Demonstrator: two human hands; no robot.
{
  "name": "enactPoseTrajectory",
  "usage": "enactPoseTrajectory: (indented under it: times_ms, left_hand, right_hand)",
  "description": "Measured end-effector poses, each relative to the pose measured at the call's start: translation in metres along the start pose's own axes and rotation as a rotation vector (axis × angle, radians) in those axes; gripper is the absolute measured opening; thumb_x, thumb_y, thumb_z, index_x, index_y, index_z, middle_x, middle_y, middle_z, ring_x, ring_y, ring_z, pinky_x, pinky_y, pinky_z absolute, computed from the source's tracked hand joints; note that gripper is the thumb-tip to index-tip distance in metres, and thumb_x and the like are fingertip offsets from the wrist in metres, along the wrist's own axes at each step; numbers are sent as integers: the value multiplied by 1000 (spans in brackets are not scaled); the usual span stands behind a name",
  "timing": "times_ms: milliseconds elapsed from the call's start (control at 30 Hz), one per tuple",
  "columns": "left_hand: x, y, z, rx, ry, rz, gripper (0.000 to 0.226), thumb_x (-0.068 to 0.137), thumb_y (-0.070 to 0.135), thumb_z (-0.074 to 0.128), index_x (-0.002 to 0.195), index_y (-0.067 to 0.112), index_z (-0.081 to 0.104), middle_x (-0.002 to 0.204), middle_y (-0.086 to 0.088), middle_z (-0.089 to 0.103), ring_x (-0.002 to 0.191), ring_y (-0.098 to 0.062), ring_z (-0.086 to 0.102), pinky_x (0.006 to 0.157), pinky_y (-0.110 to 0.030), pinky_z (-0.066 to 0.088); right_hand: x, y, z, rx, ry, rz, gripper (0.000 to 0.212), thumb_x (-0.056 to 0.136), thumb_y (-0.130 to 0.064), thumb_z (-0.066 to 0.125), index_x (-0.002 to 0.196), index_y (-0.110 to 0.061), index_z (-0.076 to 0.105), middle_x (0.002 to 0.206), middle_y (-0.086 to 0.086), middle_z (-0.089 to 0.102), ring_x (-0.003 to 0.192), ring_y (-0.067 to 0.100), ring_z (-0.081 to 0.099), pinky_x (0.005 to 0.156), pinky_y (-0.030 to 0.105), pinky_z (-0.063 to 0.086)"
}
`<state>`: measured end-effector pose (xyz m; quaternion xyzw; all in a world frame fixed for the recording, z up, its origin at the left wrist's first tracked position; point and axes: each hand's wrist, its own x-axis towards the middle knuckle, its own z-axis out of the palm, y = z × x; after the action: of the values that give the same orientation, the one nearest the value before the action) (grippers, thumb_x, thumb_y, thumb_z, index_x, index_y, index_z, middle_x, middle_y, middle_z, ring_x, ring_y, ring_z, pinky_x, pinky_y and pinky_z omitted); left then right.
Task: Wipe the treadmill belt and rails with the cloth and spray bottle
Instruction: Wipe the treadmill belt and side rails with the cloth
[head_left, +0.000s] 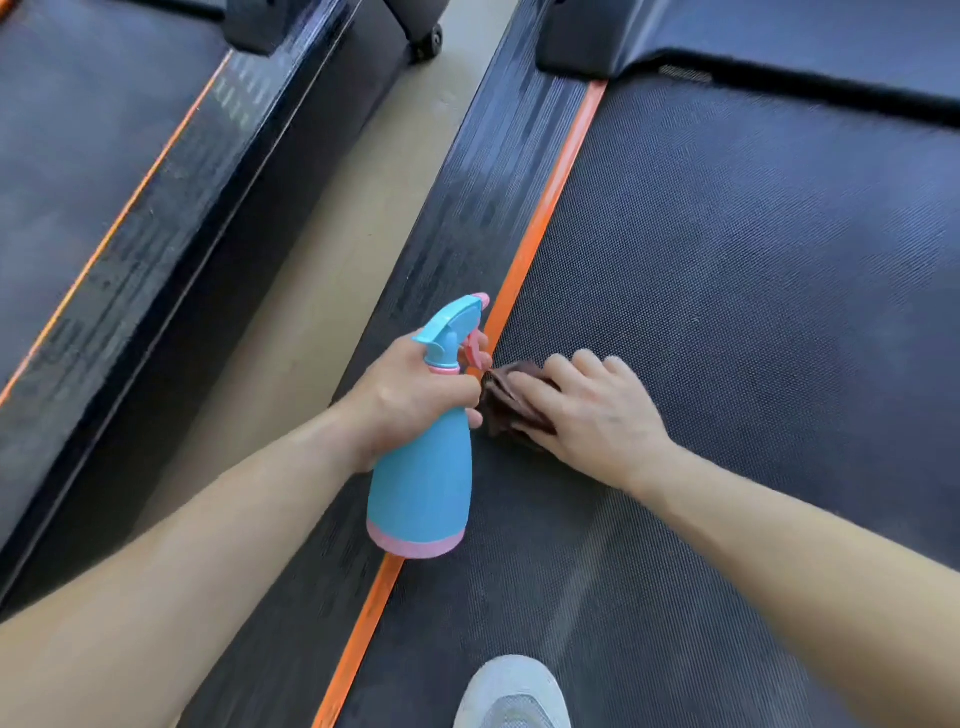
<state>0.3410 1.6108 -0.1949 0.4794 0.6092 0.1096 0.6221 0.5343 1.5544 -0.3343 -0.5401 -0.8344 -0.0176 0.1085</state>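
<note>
My left hand (415, 395) grips the neck of a blue spray bottle (423, 478) with a pink base and pink trigger, one finger on the trigger. It hangs over the ribbed left rail (483, 208) and its orange strip (540, 218). My right hand (587, 410) presses flat on a crumpled dark brown cloth (501, 402) lying on the black treadmill belt (753, 260), right beside the orange strip. Most of the cloth is hidden under my fingers.
A second treadmill (104, 182) with its own orange strip runs parallel on the left, across a strip of beige floor (332, 260). The black motor cover (753, 47) closes the belt's far end. My grey shoe (514, 696) stands on the belt at the bottom.
</note>
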Motion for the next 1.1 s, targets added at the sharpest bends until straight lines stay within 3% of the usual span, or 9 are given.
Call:
enactPoseTrajectory:
  times_ms: [133,267,367,433,533,700,833,1033,1100]
  left_hand:
    - [1,-4,3,-41,-16,6,52,90,-15,54,119,28,64,112,-2,68,76,-25,67,57,-17,54]
    - [-3,-7,-3,13,-28,-8,45,90,-12,56,117,22,67,125,-9,69,78,-26,67,58,-18,54]
    - [-4,-6,-8,32,-19,-19,41,89,-12,56,116,17,67,122,-12,70,73,-21,67,58,-18,54]
    - [-3,-4,-7,20,-7,-22,42,89,-11,56,113,22,68,124,-13,70,70,-19,69,58,-20,55]
    - [2,-6,-5,-33,3,-22,43,90,-10,56,112,25,67,126,-14,69,74,-24,73,62,-24,58]
    - [8,-6,2,-37,-35,-22,48,90,-12,56,111,30,66,126,-11,69,72,-25,69,61,-21,57]
    - [11,-4,-4,-5,-29,-8,46,90,-10,58,116,26,66,126,-6,69,72,-22,71,62,-21,58]
    - [14,-4,-4,-8,-15,-10,46,90,-7,58,123,25,66,116,-6,72,76,-21,73,63,-22,57]
    - [13,-5,-2,-22,-20,-13,50,89,-8,58,122,29,65,119,-5,72,73,-21,74,64,-23,59]
  right_hand:
    - [68,56,4,-73,46,325,47,89,-62,52,122,-31,63,104,9,60,92,36,58,69,43,47]
    - [82,63,4,-78,65,506,43,92,-57,54,118,-25,62,106,11,59,93,37,57,72,45,45]
    - [27,9,-3,-62,91,397,42,90,-55,56,118,-24,60,100,9,57,87,34,54,68,44,40]
    - [-21,-24,-5,-8,34,161,48,89,-53,60,125,-22,60,100,8,56,83,32,52,66,43,39]
    - [-31,0,-8,-15,-19,-105,48,90,-58,61,124,-24,62,96,5,56,80,31,51,62,41,40]
    - [41,48,2,-95,30,246,45,92,-61,52,118,-26,63,98,7,57,84,34,55,65,43,46]
    - [23,14,2,-92,53,382,49,90,-56,56,127,-24,59,101,8,56,86,34,53,67,43,40]
    - [-10,-8,0,-17,42,-92,50,87,-57,64,124,-23,63,95,6,58,77,31,53,60,40,40]
    - [23,15,3,-47,57,53,46,86,-58,65,117,-25,65,93,7,58,79,33,55,60,40,43]
